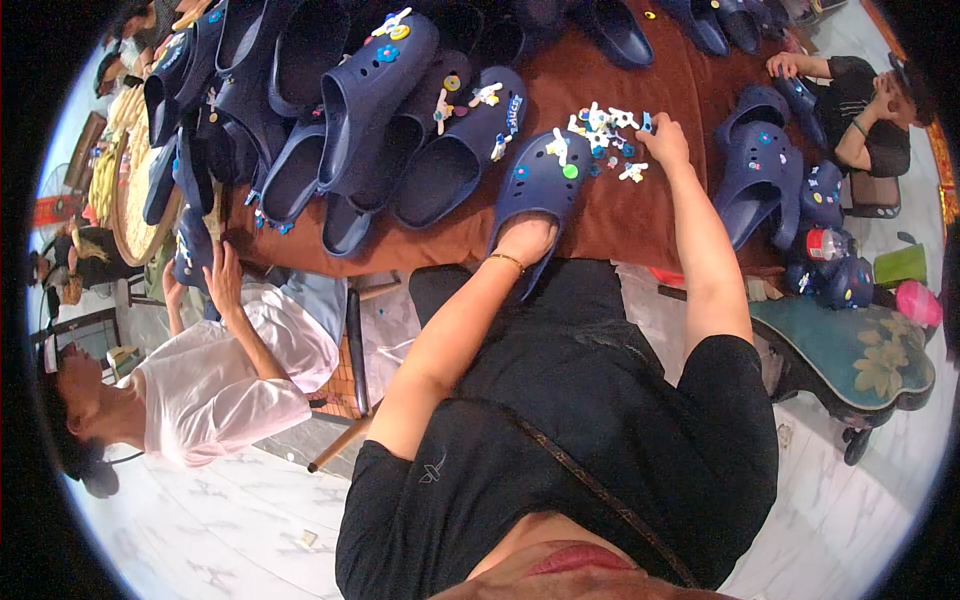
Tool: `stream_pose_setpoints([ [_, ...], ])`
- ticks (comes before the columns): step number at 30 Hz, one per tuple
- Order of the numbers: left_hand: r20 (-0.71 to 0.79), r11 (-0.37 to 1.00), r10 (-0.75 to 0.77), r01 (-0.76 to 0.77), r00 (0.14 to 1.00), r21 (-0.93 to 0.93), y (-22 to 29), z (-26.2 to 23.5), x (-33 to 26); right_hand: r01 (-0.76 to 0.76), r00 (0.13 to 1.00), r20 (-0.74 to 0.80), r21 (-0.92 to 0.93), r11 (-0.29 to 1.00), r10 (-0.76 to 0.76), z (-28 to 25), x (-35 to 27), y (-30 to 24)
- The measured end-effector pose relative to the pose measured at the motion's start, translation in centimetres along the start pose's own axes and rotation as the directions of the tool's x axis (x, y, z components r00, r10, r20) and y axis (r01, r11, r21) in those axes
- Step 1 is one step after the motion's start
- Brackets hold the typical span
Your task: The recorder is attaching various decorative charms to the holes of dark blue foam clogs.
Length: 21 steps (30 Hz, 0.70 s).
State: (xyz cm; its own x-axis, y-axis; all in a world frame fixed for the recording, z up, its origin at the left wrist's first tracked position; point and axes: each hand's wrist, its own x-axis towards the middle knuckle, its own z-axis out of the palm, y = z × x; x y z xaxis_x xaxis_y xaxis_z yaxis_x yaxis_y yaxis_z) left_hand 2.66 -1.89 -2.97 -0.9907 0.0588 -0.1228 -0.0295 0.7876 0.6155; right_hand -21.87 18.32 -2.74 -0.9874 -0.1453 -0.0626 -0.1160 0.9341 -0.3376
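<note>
My left hand (527, 238) reaches into the foot opening of a navy clog (537, 186) and holds it from inside, the fingers hidden under its upper. The clog lies at the table's near edge, heel toward me. Its holed top carries a white figure-shaped charm (558, 148), a green round charm (570, 171) and a blue flower charm (521, 172). Just beyond its right side lies a loose pile of small white, blue and yellow shoe charms (603, 128). At the right of that pile my right hand (665, 142) pinches a small blue-and-white charm (647, 122) between its fingertips.
Many navy clogs (375, 100) crowd the brown cloth-covered table (690, 225) at left and back. Another pair (762, 180) sits at right. A person in white (235, 370) handles a clog at left; another in black (855, 110) sits far right. A green stool (850, 350) stands lower right.
</note>
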Motion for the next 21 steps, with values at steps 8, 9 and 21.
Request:
stream_pose_setpoints([
  [8, -0.013, 0.999, 0.023, -0.023, 1.0, 0.049, 0.4, -0.5, 0.2, -0.16, 0.987, -0.007, 0.054, 0.986, 0.161, -0.3, 0.4, 1.4],
  [9, 0.043, 0.999, -0.018, 0.016, 0.999, 0.042, 0.5, -0.7, 0.3, -0.161, 0.987, -0.007, 0.056, 0.985, 0.162, -0.4, 0.2, 1.2],
  [21, 0.056, 0.999, -0.047, 0.047, 0.997, -0.006, 0.3, 0.2, 0.3, -0.159, 0.957, -0.188, 0.289, 0.944, 0.219, 0.9, 0.8, 0.5],
])
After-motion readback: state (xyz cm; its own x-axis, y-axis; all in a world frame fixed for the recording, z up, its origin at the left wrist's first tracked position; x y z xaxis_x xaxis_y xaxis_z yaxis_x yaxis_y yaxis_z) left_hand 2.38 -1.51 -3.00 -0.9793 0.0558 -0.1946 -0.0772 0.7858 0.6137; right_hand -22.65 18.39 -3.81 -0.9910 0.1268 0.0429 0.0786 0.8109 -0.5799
